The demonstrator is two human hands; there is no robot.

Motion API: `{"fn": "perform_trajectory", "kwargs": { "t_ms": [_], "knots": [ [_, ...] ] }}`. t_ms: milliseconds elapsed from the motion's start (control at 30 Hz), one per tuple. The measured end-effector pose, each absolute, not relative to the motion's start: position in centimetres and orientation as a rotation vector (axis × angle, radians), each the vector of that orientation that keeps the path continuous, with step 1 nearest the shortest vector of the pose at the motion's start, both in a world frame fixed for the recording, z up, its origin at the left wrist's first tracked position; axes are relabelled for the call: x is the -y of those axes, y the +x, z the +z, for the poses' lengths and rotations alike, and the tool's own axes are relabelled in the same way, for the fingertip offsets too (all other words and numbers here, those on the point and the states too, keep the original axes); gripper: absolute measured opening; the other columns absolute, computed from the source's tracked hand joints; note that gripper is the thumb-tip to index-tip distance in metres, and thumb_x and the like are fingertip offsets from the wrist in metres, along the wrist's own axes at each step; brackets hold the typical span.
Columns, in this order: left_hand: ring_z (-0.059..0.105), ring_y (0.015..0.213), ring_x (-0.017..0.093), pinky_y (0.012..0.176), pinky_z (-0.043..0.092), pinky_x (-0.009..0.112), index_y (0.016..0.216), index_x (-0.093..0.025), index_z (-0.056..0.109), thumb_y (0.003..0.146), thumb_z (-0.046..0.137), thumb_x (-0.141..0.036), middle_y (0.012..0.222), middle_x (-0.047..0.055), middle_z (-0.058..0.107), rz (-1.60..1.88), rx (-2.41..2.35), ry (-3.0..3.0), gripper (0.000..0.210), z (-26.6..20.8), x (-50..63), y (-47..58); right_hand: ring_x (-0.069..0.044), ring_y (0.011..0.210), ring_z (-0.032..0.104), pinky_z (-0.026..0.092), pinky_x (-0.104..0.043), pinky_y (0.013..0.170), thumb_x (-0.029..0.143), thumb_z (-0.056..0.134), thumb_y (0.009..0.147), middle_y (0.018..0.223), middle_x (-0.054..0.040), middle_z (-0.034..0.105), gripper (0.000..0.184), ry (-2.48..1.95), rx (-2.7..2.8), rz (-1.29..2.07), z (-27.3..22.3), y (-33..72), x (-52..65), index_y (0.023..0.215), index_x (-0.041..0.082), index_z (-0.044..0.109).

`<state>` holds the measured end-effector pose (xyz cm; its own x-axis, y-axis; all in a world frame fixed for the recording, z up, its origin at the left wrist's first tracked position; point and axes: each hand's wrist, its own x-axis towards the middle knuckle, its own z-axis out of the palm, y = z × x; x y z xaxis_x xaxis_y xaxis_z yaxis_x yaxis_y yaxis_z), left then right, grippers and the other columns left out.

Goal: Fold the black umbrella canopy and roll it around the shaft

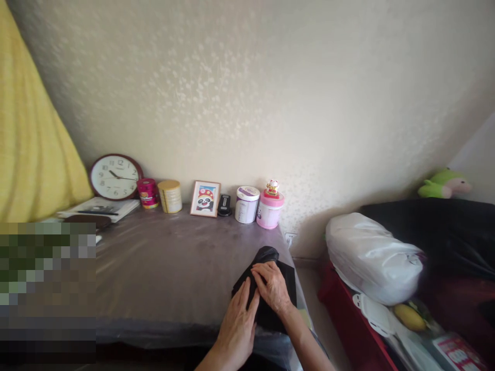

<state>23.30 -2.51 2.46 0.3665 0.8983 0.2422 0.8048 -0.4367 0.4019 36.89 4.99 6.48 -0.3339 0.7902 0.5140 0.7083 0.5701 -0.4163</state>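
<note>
A black item (286, 278), like a flat bag or folded cloth with straight edges, lies near the right front corner of the covered table. A rounded, bunched black part sticks up at its far end. Both hands are on it. My left hand (237, 317) lies along its near left side, fingers stretched out and pressing on the surface. Just beyond, my right hand (273, 286) bends its fingers over the top of the black item, with fingertips pointing left. The two hands nearly touch. What is under the right fingers is hidden.
Along the wall stand a clock (116, 176), a pink tin (147, 194), a yellow tin (170, 197), a panda picture (205, 198), and two canisters (247, 205). Papers (96, 207) lie at left. Right of a gap is a red container (344, 314) with a white bag (373, 257).
</note>
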Motion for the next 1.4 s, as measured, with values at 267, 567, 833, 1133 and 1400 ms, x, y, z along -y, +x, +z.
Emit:
{"fn": "perform_trajectory", "kwargs": {
  "t_ms": [267,567,833,1133,1400],
  "knots": [
    [0.012,0.138,0.025,0.109,0.028,0.046,0.142,-0.022,0.009,0.07,0.04,-0.004,0.152,0.009,0.007,0.584,-1.556,2.408,0.08,1.9,2.2,23.3,-0.022,0.122,0.045,0.03,-0.044,0.102,0.028,0.038,0.091,0.121,-0.0065,0.06,0.03,-1.368,2.064,0.03,4.2,39.1,-11.1,0.105,0.022,0.064],
    [0.011,0.138,0.023,0.111,0.026,0.042,0.142,-0.015,0.004,0.071,0.041,-0.009,0.152,0.009,0.009,0.564,-1.553,2.338,0.081,2.3,2.4,23.1,-0.021,0.11,0.054,0.039,-0.038,0.097,0.031,0.038,0.092,0.11,-0.0097,0.065,0.031,-1.297,1.919,0.077,6.3,39.0,-9.2,0.106,0.018,0.063],
    [0.01,0.139,0.024,0.113,0.022,0.04,0.142,-0.008,0.009,0.062,0.044,-0.006,0.152,0.011,0.007,0.514,-1.543,2.292,0.087,2.9,2.1,22.9,-0.021,0.12,0.047,0.022,-0.047,0.106,0.023,0.037,0.092,0.109,-0.0048,0.067,0.031,-1.226,2.166,0.104,4.7,37.3,-8.3,0.099,0.022,0.067],
    [0.009,0.139,0.021,0.112,0.022,0.04,0.141,-0.009,0.008,0.061,0.037,0.002,0.151,0.013,0.009,0.595,-1.505,2.313,0.086,2.9,2.3,22.6,-0.023,0.099,0.061,0.044,-0.037,0.09,0.032,0.042,0.081,0.106,-0.0123,0.067,0.036,-1.636,1.468,0.329,4.8,43.6,-11.5,0.104,0.015,0.064],
    [0.011,0.138,0.022,0.112,0.024,0.04,0.141,-0.011,0.006,0.063,0.037,0.004,0.151,0.015,0.01,0.69,-1.469,2.35,0.085,2.2,2.3,22.6,-0.02,0.077,0.064,0.051,-0.028,0.061,0.045,0.052,0.072,0.084,-0.0095,0.067,0.041,-1.598,1.1,0.822,3.8,47.5,-5.3,0.095,0.013,0.063]
  ]
}}
